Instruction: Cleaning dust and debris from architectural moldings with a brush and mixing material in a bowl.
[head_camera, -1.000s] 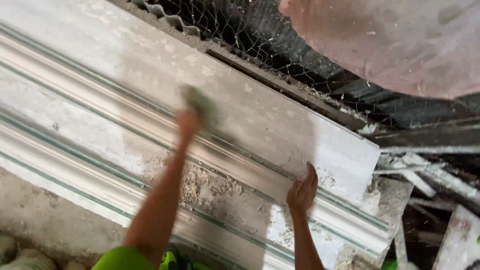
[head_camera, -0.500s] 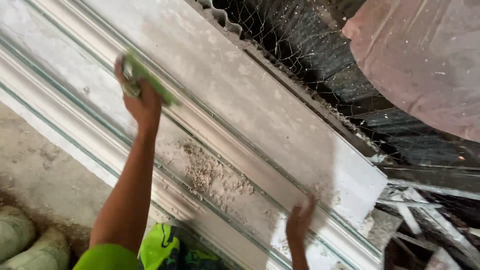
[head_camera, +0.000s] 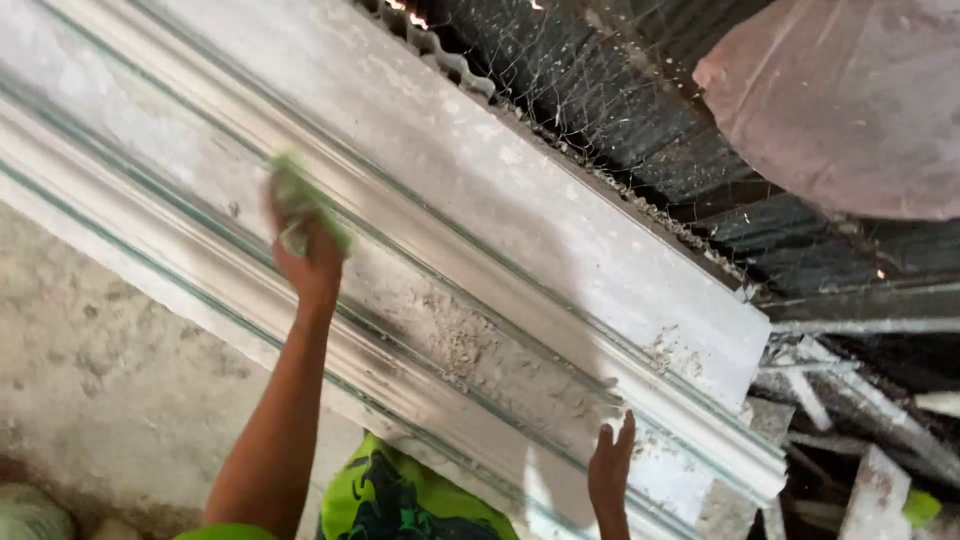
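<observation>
A long white plaster moulding (head_camera: 520, 230) with ridges and greenish lines runs diagonally from upper left to lower right. My left hand (head_camera: 305, 250) presses a green scrubbing pad (head_camera: 300, 205) against its middle ridges, arm stretched up from the bottom. My right hand (head_camera: 610, 465) rests flat with fingers spread on the moulding's lower edge near its right end. Crumbly grey debris (head_camera: 470, 345) clings to the surface between both hands.
Dark corrugated sheeting (head_camera: 640, 110) with cobwebs lies behind the moulding. A pinkish rounded sheet (head_camera: 850, 100) fills the upper right. Broken white strips and rubble (head_camera: 860, 430) lie at the lower right. A rough concrete surface (head_camera: 110, 370) spreads at the lower left.
My left hand with the green pad slid left up the moulding, then back a little toward the middle. My right hand stayed on the lower edge while the view shifted.
</observation>
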